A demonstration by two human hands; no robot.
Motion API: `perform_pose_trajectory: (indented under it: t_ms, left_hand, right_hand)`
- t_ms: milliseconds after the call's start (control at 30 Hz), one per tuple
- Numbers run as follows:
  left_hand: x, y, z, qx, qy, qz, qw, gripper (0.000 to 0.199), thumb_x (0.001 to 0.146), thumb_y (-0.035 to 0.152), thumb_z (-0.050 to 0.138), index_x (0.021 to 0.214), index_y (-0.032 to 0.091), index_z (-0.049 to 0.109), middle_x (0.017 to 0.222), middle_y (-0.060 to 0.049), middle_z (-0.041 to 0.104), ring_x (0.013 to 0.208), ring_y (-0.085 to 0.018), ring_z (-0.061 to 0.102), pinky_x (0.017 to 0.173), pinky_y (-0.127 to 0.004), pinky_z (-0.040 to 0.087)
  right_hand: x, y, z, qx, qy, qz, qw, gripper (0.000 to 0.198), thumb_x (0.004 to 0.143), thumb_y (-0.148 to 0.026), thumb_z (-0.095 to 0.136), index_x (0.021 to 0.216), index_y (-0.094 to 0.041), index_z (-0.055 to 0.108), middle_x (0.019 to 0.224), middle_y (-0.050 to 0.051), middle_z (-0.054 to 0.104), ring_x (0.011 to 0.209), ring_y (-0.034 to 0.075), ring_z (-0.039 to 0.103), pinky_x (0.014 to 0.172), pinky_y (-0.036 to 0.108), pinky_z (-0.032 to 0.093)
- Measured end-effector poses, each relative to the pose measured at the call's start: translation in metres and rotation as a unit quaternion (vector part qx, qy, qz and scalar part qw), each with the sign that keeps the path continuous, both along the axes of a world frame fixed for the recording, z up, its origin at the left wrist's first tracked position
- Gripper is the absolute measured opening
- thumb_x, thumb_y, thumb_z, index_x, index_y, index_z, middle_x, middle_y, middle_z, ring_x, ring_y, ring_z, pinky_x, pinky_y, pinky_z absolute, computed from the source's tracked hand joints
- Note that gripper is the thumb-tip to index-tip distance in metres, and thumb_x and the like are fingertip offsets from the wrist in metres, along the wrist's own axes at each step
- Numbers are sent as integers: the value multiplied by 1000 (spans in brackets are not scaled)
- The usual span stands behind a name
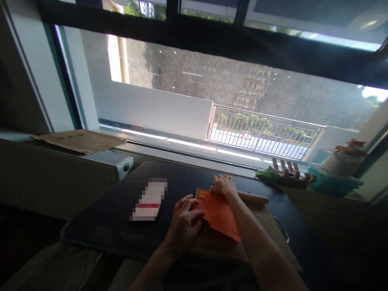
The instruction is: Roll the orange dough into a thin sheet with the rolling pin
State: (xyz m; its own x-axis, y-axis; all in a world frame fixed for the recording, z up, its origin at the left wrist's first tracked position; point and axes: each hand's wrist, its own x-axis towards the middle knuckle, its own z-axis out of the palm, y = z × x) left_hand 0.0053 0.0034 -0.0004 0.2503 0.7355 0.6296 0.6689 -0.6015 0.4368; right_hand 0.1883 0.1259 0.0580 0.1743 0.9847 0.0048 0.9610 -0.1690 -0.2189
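Observation:
An orange flattened sheet with ragged edges, soft-looking like clay or dough, lies on a brown board. Across its far edge rests a pale wooden rolling pin. My right hand is over the pin's left part, fingers bent over it; my forearm covers some of the sheet's right side. At the sheet's left edge is my left hand, its thumb and fingers apart and curved, the tips at or just above the orange edge. Whether those tips press on it I cannot tell.
A blurred-out phone-like slab lies left on the dark table. A metal handle shows at the board's right. Along the windowsill are brown paper, a dark rack, a green item and a teal container.

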Motion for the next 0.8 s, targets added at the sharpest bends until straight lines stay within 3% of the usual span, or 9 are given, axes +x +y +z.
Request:
perform_pose_trajectory:
  t_ms: [100, 233, 300, 467, 633, 800]
  left_hand:
    - [0, 0, 1, -8, 2, -6, 1000, 26, 74, 9, 59, 86, 27, 73, 112, -4, 62, 124, -28, 46, 103, -51, 42]
    - [1, 0, 5, -15, -2, -16, 1000, 26, 74, 10, 58, 88, 27, 73, 112, -5, 62, 123, -28, 46, 103, -51, 42]
    - [1, 0, 6, -14, -2, -16, 1000, 27, 74, 9, 57, 88, 27, 73, 112, -5, 62, 122, -28, 47, 103, -51, 42]
    - [-1, -2, 9, -8, 14, -18, 1000, 30, 73, 8, 53, 90, 25, 72, 108, -5, 65, 121, -28, 49, 105, -53, 38]
    - [0, 19, 26, -44, 49, 24, 997, 29, 82, 18, 49, 104, 22, 67, 108, -6, 67, 113, -25, 56, 106, -51, 36]
    - [23, 61, 45, -135, 158, 69, 976, 32, 86, 25, 46, 110, 19, 65, 111, -9, 67, 107, -25, 60, 99, -45, 40]
  right_hand:
    - [-3, -26, -4, 10, -2, 5, 1000, 55, 96, -49, 18, 121, -22, 59, 132, 13, 52, 128, 30, 38, 98, 45, 34]
    - [-8, -73, -15, 63, -20, 28, 997, 52, 96, -49, 20, 124, -25, 57, 141, 9, 44, 137, 30, 24, 104, 46, 27]
    - [-9, -82, -19, 86, -29, 38, 995, 51, 96, -49, 22, 130, -25, 53, 144, 9, 41, 139, 29, 21, 105, 46, 24]
    - [-6, -43, -14, 81, -27, 8, 996, 49, 97, -47, 23, 122, -23, 58, 139, 10, 46, 137, 29, 24, 103, 47, 27]
    - [5, 8, -7, 88, -2, -14, 996, 50, 98, -42, 20, 120, -19, 58, 130, 13, 54, 122, 27, 45, 94, 38, 37]
    - [42, -6, -23, 76, -9, 1, 997, 47, 99, -37, 23, 99, -21, 66, 105, 9, 68, 102, 22, 60, 85, 30, 40]
